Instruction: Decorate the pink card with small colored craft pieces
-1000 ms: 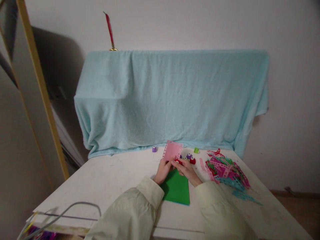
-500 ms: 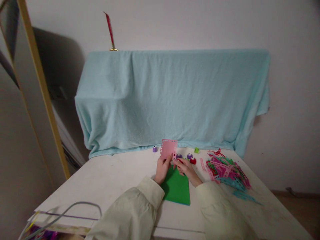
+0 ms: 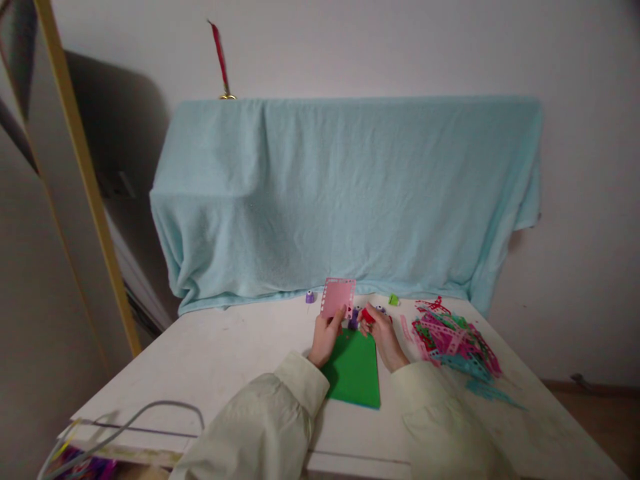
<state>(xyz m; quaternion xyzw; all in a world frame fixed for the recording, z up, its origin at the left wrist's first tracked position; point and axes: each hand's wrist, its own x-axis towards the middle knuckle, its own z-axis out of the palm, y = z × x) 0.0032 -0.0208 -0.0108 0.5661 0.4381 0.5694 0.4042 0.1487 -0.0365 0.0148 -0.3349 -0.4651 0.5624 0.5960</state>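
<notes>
- The left hand (image 3: 326, 337) is closed on the lower edge of a pink sheet (image 3: 339, 297) and holds it upright above the white table (image 3: 220, 360). The sheet has small holes along its top and side edges.
- The right hand (image 3: 383, 333) is closed around a small red punch (image 3: 367, 315), which sits at the fingertips, just beside the lower right corner of the pink sheet. Whether the punch touches the sheet cannot be told at this size.
- A green sheet (image 3: 354, 370) lies flat on the table, directly under and between the two hands, with its near edge close to the cream sleeves (image 3: 280, 413).
- Small punches stand in a loose row on the table behind the hands: a purple punch (image 3: 310, 297) to the left of the pink sheet, a green punch (image 3: 393, 300) to the right, and one or two more purple ones partly hidden behind the right hand.
- A pile of punched paper strips (image 3: 453, 340), pink, green and blue, lies loose on the table to the right of the right hand, near it but apart. No box or tray is seen in the view; the strips and punches rest directly on the table top.
- A light blue cloth (image 3: 345, 193) covers a large object at the back of the table and hangs down to the table surface.
- A grey cable (image 3: 150, 413) curves over the near left corner of the table.
</notes>
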